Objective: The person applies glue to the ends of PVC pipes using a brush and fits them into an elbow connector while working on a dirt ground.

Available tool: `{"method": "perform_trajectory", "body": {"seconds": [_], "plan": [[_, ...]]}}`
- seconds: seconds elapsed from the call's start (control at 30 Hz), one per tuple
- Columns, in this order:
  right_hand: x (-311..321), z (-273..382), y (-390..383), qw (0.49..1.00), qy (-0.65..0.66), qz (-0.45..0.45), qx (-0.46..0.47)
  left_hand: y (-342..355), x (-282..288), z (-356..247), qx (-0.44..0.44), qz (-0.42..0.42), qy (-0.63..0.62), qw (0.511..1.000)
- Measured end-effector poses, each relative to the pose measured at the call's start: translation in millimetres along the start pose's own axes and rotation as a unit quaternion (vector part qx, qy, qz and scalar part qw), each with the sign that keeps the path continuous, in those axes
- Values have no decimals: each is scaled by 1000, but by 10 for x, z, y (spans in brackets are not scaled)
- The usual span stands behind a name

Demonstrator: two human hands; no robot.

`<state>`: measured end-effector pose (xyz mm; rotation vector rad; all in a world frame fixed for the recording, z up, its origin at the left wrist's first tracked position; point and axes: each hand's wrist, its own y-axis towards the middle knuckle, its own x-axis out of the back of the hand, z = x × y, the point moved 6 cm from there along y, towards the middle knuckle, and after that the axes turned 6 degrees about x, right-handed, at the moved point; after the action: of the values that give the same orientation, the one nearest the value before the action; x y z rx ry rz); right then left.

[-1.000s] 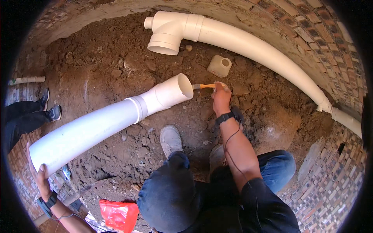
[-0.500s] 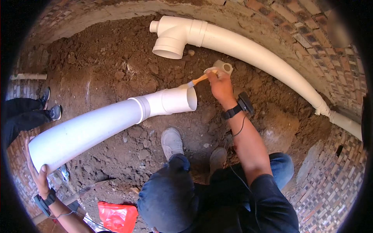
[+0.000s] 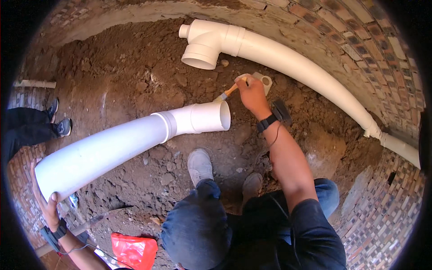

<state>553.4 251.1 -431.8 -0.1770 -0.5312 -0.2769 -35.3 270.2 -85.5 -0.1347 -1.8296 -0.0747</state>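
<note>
My left hand is closed round the far left end of a long white pipe, which has a white fitting at its right end. My right hand grips a paintbrush with an orange handle; its bristles are at the top outer surface of the fitting, near the open rim. A pale plastic container is just behind my right hand, partly hidden by it.
A white branched fitting and long pipe lie along the brick wall. Another person's legs and shoes are at left on the dirt. A red bag lies low left.
My right hand and the brush have moved up, from the fitting's open mouth to its upper outside surface. The fitting's mouth now appears turned more sideways. My left hand keeps its hold.
</note>
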Motion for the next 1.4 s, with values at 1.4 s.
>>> {"method": "perform_trajectory", "body": {"seconds": [1.4], "plan": [[58, -550, -1235, 965, 158, -131, -161, 383, -94, -54, 47, 34, -132, 989]]}}
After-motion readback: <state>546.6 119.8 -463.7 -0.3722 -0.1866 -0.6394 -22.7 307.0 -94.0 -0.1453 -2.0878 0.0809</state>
